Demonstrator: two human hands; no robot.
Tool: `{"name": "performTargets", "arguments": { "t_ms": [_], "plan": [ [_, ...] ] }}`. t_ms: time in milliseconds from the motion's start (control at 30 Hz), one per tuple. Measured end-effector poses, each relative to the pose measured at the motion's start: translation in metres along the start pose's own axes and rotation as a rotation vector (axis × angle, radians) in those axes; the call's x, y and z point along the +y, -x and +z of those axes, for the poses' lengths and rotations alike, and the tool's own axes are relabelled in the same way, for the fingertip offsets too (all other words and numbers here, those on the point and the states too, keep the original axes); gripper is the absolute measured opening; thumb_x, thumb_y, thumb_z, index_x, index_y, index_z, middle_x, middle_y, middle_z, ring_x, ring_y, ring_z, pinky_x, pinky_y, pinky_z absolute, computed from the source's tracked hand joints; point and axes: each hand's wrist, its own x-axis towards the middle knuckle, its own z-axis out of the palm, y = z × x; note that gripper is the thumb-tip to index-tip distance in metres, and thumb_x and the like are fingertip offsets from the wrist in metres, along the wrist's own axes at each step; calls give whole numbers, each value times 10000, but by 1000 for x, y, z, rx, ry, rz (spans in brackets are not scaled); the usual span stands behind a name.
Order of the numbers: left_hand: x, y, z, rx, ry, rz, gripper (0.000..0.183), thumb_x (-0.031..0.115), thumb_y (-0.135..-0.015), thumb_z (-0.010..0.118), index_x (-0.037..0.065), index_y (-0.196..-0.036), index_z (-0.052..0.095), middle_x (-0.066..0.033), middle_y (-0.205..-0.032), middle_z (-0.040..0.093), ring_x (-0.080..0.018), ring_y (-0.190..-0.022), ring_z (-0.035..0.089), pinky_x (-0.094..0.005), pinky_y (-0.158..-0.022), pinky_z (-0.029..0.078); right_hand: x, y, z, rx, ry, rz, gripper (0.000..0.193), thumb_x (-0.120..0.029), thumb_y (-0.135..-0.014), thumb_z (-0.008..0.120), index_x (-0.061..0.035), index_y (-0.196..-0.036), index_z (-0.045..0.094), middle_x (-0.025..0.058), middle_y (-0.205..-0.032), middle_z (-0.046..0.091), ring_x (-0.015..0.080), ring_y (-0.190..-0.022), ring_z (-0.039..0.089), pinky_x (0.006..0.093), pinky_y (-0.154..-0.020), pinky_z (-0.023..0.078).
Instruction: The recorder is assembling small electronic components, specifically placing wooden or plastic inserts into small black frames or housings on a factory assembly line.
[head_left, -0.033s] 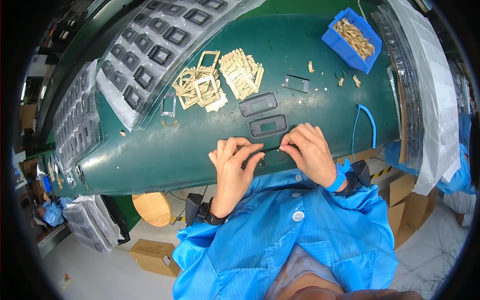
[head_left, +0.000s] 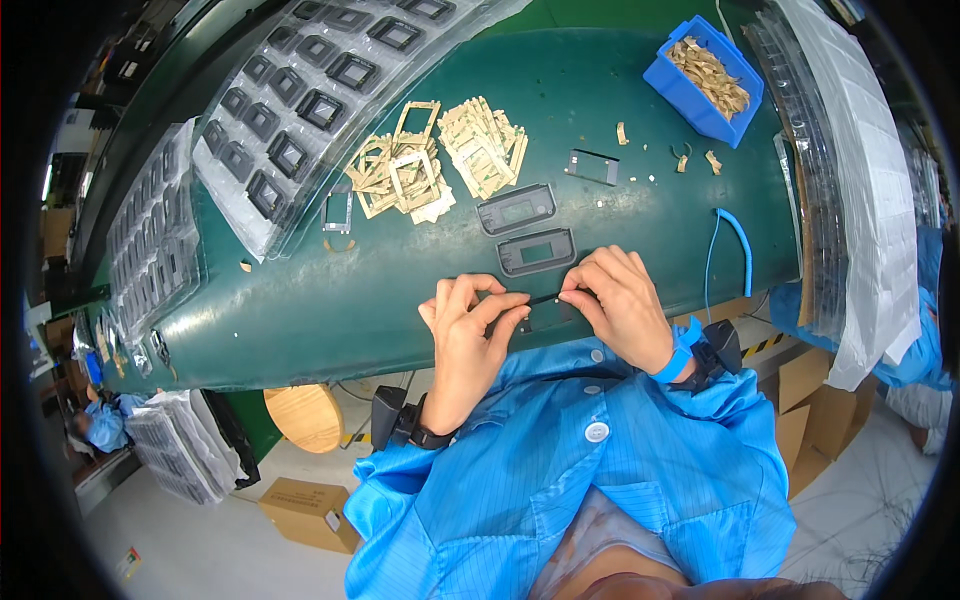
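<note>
Both hands meet near the front edge of the green table, holding a thin dark strip-like piece (head_left: 543, 298) between them. My left hand (head_left: 468, 322) pinches its left end between thumb and fingertips. My right hand (head_left: 618, 300) pinches the right end the same way. The piece's full shape is hidden by the fingers. Just beyond the hands lies a grey plastic housing (head_left: 514, 262) with a rectangular window. A second grey housing (head_left: 490, 218) of like shape lies right behind it.
Cream adhesive frames (head_left: 465, 160) lie in loose piles beyond the housings. Trays (head_left: 240, 200) of black square parts stand at left. A blue bin (head_left: 688, 100) holds tan scraps at far right. A thin dark-edged rectangular frame (head_left: 593, 183) and a blue cord (head_left: 747, 250) lie at right.
</note>
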Motion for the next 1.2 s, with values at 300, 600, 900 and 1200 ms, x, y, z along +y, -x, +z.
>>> {"name": "performTargets", "arguments": {
  "t_ms": [300,600,900,1200],
  "plan": [
    [-5,2,6,38,-6,141,161,112,-782,802,145,-935,760,31,-919,620,-185,-882,530,-344,-801,312,8,-2,1,15,62,-230,150,-70,-814,732,-70,-904,612,47,-886,564,233,-833,558,345,-716,421],
    [-2,6,10,76,-8,166,146,92,-805,777,123,-942,735,12,-912,615,-191,-877,552,-338,-781,338,15,-1,2,12,192,-392,209,-74,-778,743,-66,-957,636,44,-923,591,229,-861,572,333,-727,436],
    [-3,11,15,125,-90,215,141,94,-797,783,120,-927,733,13,-917,616,-189,-871,553,-338,-780,339,17,-2,6,-1,112,-350,269,-53,-731,786,-58,-956,640,63,-947,610,249,-834,584,356,-698,441],
    [-3,11,15,127,-28,181,151,81,-784,791,112,-921,734,7,-911,618,-189,-858,552,-334,-776,340,14,0,4,33,-37,-242,200,-107,-769,781,-76,-925,660,24,-944,618,222,-879,581,345,-726,431]
  ]
}}
